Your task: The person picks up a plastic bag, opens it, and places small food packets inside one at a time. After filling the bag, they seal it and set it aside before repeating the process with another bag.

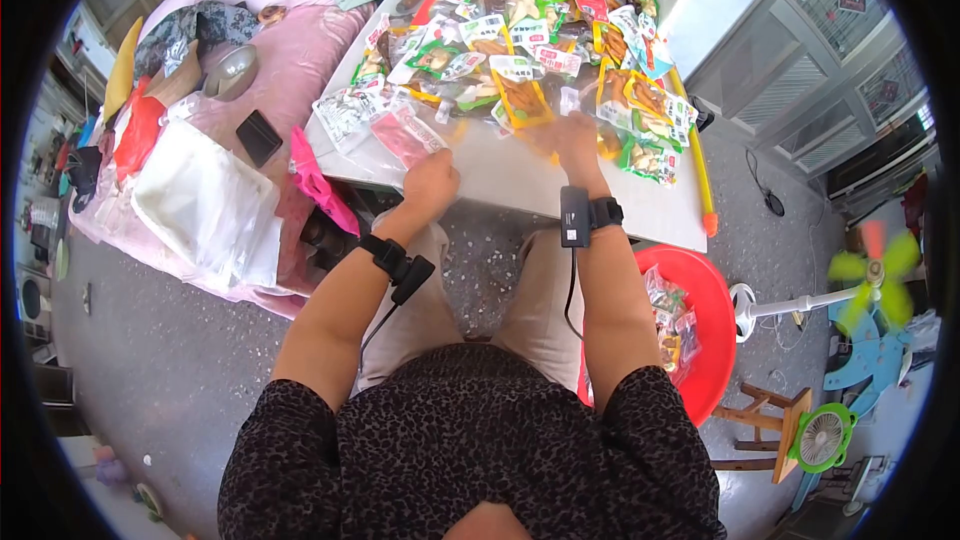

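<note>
My left hand (432, 185) is closed at the front edge of the white table (500, 185), gripping the end of a pink snack packet (408, 138). My right hand (577, 148) is over the table's front part, its fingers smeared by motion, so what they hold cannot be made out. Just beyond it lies a yellow-edged packet (522, 95) with brown food inside. A big heap of small sealed snack packets (480, 35) covers the far part of the table. Silvery-white packets (348, 118) lie to the left of the pink one.
A red tub (715, 340) with several packets stands on the floor at my right. A yellow pole (695, 155) runs along the table's right edge. On my left is a pink-covered bed (300, 50) with a white plastic bag (205, 200). Fans and a wooden stool (790, 430) stand right.
</note>
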Action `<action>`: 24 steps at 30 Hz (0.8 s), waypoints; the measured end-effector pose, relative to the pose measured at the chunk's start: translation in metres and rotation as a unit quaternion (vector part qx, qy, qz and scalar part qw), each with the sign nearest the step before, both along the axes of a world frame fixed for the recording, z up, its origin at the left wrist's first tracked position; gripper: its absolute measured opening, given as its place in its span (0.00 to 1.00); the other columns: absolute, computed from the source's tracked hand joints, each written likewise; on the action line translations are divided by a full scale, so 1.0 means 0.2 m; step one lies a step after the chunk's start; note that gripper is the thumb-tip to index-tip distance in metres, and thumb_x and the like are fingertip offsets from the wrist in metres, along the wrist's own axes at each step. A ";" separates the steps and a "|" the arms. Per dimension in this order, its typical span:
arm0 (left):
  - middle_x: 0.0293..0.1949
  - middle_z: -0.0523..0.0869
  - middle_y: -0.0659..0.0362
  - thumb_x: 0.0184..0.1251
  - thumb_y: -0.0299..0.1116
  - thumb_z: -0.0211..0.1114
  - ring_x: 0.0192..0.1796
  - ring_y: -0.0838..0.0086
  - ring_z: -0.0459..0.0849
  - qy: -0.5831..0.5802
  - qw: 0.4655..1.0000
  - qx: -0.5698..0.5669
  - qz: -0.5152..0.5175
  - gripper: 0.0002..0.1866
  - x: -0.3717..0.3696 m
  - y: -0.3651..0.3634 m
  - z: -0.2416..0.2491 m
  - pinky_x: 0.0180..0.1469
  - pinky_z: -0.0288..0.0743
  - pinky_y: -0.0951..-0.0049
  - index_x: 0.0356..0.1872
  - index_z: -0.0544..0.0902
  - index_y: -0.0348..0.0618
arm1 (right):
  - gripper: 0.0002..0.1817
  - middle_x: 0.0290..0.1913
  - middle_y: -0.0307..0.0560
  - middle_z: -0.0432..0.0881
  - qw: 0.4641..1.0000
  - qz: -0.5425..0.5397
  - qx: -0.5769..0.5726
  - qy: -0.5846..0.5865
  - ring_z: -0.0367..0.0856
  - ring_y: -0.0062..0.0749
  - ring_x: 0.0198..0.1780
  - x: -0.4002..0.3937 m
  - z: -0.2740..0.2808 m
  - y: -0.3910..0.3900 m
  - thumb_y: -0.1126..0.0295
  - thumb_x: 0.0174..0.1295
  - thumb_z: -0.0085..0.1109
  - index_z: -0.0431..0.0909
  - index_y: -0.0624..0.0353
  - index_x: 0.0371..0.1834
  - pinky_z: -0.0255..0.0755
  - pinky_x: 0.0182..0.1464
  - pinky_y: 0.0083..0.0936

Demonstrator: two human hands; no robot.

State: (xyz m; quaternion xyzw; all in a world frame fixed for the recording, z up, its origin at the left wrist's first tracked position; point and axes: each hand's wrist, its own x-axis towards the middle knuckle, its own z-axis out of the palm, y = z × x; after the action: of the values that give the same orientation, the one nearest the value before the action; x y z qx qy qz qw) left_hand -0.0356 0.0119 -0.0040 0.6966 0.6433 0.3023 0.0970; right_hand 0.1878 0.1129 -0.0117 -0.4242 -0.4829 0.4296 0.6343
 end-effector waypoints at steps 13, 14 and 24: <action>0.25 0.76 0.50 0.46 0.30 0.50 0.31 0.57 0.75 0.033 0.999 -0.019 -0.006 0.07 -0.01 0.04 -0.04 0.32 0.68 0.60 0.28 0.71 0.43 | 0.05 0.13 0.45 0.67 0.983 0.046 0.004 -0.179 0.67 0.30 0.14 -0.04 -0.16 0.32 0.77 0.38 0.53 0.66 0.64 0.16 0.60 0.16 0.26; 0.25 0.76 0.50 0.46 0.30 0.50 0.31 0.57 0.75 0.034 0.999 -0.018 -0.005 0.06 -0.01 0.03 -0.03 0.32 0.68 0.59 0.28 0.71 0.43 | 0.05 0.14 0.44 0.67 0.970 0.061 0.055 -0.230 0.67 0.29 0.15 -0.04 -0.14 0.30 0.77 0.39 0.53 0.66 0.63 0.16 0.60 0.16 0.25; 0.25 0.77 0.49 0.46 0.30 0.50 0.31 0.56 0.75 0.013 1.000 -0.009 -0.001 0.06 -0.01 0.03 -0.03 0.32 0.67 0.59 0.27 0.71 0.42 | 0.07 0.17 0.35 0.67 0.981 0.179 -0.051 0.061 0.65 0.20 0.16 -0.23 0.06 -0.02 0.77 0.46 0.53 0.66 0.54 0.17 0.58 0.15 0.13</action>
State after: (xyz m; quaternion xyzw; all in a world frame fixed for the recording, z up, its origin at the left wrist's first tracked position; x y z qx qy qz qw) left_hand -0.0371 0.0178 -0.0107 0.7000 0.6467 0.2873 0.0955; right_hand 0.1411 0.1088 0.0004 -0.3358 -0.4893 0.5851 0.5528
